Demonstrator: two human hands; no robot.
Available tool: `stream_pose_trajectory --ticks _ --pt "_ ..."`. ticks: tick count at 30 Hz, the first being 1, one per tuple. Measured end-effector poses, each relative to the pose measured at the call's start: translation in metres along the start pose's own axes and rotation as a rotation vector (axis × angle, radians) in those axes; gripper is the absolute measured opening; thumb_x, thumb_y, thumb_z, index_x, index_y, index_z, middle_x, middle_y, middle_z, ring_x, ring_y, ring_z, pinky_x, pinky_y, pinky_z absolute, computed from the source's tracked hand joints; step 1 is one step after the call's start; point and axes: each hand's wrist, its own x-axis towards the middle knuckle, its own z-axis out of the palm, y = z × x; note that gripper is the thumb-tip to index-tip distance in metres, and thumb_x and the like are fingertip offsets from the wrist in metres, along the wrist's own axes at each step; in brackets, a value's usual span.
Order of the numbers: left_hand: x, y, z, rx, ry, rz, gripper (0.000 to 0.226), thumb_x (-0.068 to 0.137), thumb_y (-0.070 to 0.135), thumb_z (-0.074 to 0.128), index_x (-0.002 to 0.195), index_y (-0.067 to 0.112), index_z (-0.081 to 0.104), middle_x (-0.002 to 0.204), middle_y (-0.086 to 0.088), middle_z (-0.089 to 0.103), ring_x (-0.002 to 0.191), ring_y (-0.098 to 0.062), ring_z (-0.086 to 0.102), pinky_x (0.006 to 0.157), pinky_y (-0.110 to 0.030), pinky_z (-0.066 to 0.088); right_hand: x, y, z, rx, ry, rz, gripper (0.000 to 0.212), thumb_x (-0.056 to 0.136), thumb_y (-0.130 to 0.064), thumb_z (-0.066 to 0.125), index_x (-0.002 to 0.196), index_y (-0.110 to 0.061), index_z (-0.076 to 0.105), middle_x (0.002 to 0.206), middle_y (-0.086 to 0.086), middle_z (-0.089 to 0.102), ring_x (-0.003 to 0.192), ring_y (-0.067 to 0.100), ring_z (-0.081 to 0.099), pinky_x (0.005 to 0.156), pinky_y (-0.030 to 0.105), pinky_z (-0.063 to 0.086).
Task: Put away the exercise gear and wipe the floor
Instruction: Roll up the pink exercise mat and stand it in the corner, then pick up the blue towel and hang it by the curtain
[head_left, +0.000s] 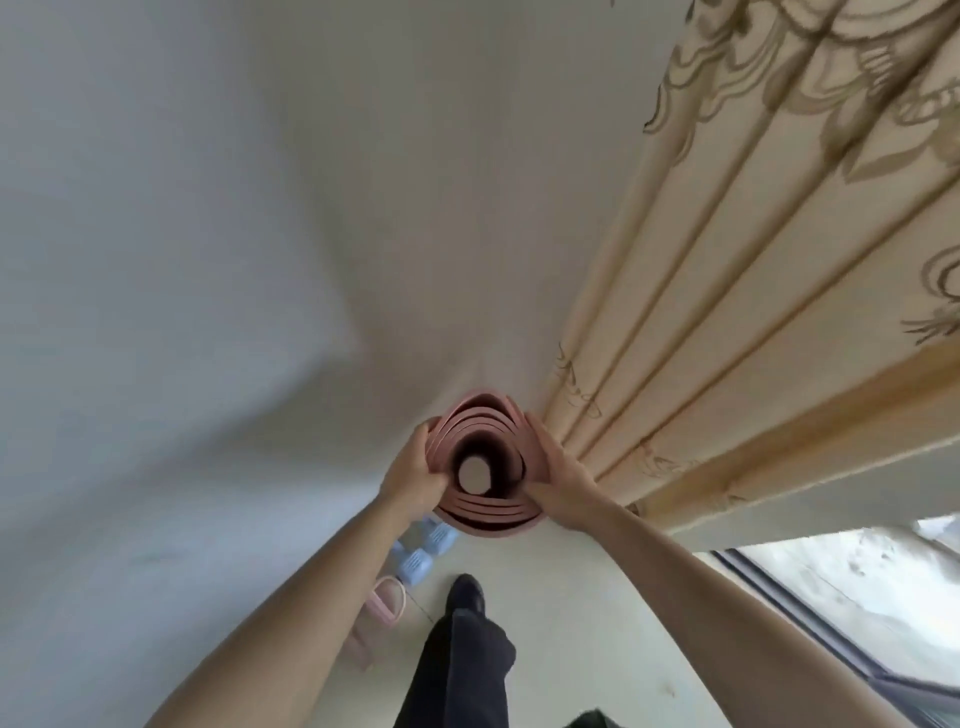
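A rolled pink exercise mat (485, 512) stands upright in the corner where the white wall meets the curtain, and I look straight down its open top end. My left hand (413, 475) grips the roll's left side, thumb over the rim. On the opposite side my right hand (558, 480) presses flat against the roll, fingers wrapped round it. Light blue dumbbells (423, 553) lie on the floor beside the mat's base, partly hidden by my left forearm. A pink resistance band (387, 603) lies just behind them.
A cream patterned curtain (753, 270) hangs on the right, down to the floor. The white wall (182, 260) fills the left. A glass door track (810, 618) runs along the lower right. My dark-trousered leg and shoe (467, 597) stand on the pale floor (571, 597).
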Motion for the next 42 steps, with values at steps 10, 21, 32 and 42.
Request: stream_pose_trajectory --ticks 10,21,32,42 --pt "0.206 -0.022 0.011 0.178 -0.031 -0.099 0.062 0.078 0.017 0.065 0.136 0.024 0.045 0.123 0.0 0.063 0.11 -0.026 0.06 0.093 -0.037 0.046 0.202 0.05 0.006 0.133 -0.021 -0.021 0.086 0.087 -0.017 0.072 0.149 -0.054 0.024 0.149 -0.012 0.048 0.138 0.018 0.045 0.114 0.048 0.037" --pt "0.3 -0.088 0.055 0.138 0.051 -0.127 0.057 0.093 0.038 0.057 0.146 0.036 0.035 0.141 0.012 0.053 0.119 -0.012 0.054 0.096 -0.032 0.041 0.316 0.123 0.037 0.101 0.012 -0.092 0.072 0.099 -0.034 0.057 0.158 -0.022 0.018 0.151 -0.007 0.046 0.137 0.007 0.045 0.113 0.034 0.04" --pt "0.297 -0.114 0.074 0.225 -0.062 -0.068 0.078 0.1 0.031 0.044 0.155 0.037 -0.011 0.164 0.003 0.016 0.149 -0.025 0.022 0.117 -0.051 0.029 0.327 0.154 0.045 -0.001 -0.102 -0.021 0.074 0.104 -0.049 0.034 0.156 -0.03 -0.015 0.166 0.003 0.019 0.145 0.023 0.033 0.116 0.04 0.034" --pt "0.189 -0.022 0.031 0.734 0.265 0.052 0.063 0.104 0.043 0.029 0.158 0.022 0.003 0.165 -0.013 -0.008 0.152 -0.031 0.0 0.12 -0.05 0.017 0.249 0.069 -0.028 -0.525 0.128 -0.351 0.066 0.105 -0.041 0.04 0.159 -0.015 0.013 0.163 0.026 0.009 0.149 0.039 0.016 0.119 0.044 0.021"
